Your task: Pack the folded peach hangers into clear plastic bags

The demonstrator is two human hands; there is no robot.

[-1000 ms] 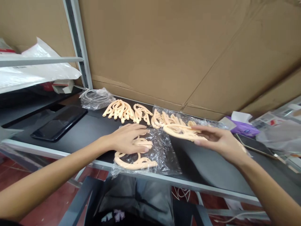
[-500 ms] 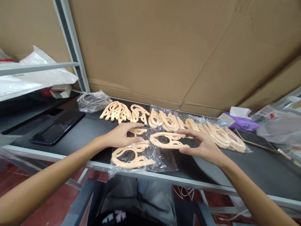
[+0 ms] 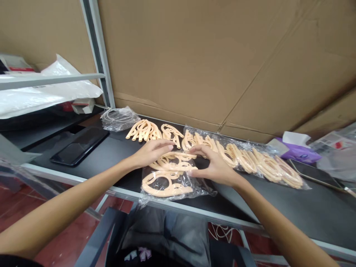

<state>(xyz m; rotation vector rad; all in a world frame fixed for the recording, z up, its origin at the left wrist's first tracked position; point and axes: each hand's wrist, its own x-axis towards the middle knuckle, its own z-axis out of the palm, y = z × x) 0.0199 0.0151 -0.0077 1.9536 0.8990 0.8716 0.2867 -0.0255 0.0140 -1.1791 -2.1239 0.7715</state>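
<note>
R hand (image 3: 215, 167) has its grip closed on the right end of the upper peach hanger (image 3: 182, 168), which lies at the clear bag (image 3: 201, 187) on the worktop (image 3: 283, 207); can't tell if in or on it. L hand (image 3: 151, 152) is at the other end, its grip I can't tell. Lower hanger (image 3: 167, 192) lies just beside, nr front edge. Bagged hangers (image 3: 244, 161) are behind.

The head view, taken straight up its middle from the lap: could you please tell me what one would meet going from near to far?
Grey trousers → metal table edge → nearest curved pieces → more curved pieces between left hand and right hand → small bunch of similar pieces → brown cardboard.
</note>
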